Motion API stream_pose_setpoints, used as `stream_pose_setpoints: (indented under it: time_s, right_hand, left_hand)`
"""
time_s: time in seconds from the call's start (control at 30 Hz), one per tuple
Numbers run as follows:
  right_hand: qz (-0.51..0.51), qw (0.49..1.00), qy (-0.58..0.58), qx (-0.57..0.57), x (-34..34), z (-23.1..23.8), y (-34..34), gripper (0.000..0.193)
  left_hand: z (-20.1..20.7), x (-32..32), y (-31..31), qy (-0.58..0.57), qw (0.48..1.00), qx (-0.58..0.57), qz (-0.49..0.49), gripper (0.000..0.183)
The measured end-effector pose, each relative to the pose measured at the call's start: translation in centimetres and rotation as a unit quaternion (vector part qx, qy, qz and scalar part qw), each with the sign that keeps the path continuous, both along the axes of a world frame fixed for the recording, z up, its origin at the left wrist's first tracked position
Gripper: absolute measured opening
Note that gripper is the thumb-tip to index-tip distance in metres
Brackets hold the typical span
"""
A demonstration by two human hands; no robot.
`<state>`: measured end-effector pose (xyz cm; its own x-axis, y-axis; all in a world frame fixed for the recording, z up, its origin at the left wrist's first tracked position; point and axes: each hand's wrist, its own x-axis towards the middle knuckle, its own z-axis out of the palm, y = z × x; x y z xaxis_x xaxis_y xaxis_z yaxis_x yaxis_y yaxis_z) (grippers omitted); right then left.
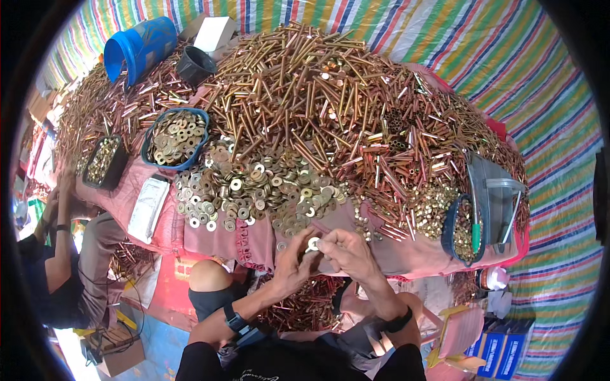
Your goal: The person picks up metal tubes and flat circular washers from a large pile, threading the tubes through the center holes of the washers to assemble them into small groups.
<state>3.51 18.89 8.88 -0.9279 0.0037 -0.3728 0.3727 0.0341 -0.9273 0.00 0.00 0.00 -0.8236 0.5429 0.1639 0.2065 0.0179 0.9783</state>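
My left hand and my right hand meet at the near edge of a pink cloth-covered table. Together they pinch a round metal washer between the fingertips. Just beyond my hands lies a spread of loose washers. Behind it rises a big heap of long brass-coloured bolts. Both wrists wear dark bands.
A blue basket of washers and a dark tray stand at the left. A blue bucket, a black cup and a white box sit at the back. A basket of small nuts and a grey scoop are right. Another person sits left.
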Motion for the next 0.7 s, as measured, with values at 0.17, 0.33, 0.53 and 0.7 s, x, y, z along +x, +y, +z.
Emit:
stream_pose_setpoints:
  time_s: [0.17,0.33,0.53,0.7]
  right_hand:
    - [-0.148,0.927,0.096,0.332,-0.6,0.0,3.8,0.017]
    - [-0.162,0.800,0.134,0.562,-1.0,-0.9,10.0,0.019]
    - [-0.095,0.744,0.129,0.649,-1.2,-2.6,10.4,0.020]
    - [-0.208,0.933,0.182,0.229,-1.2,-0.2,9.0,0.018]
  left_hand:
    - [-0.6,0.2,0.1,0.002,0.996,0.084,0.033,0.075]
    - [-0.6,0.1,1.1,0.024,0.996,0.085,0.030,0.065]
    - [-1.0,0.2,1.4,0.014,0.997,0.079,0.005,0.045]
    - [-0.6,0.1,1.3,0.009,0.997,0.070,0.011,0.034]
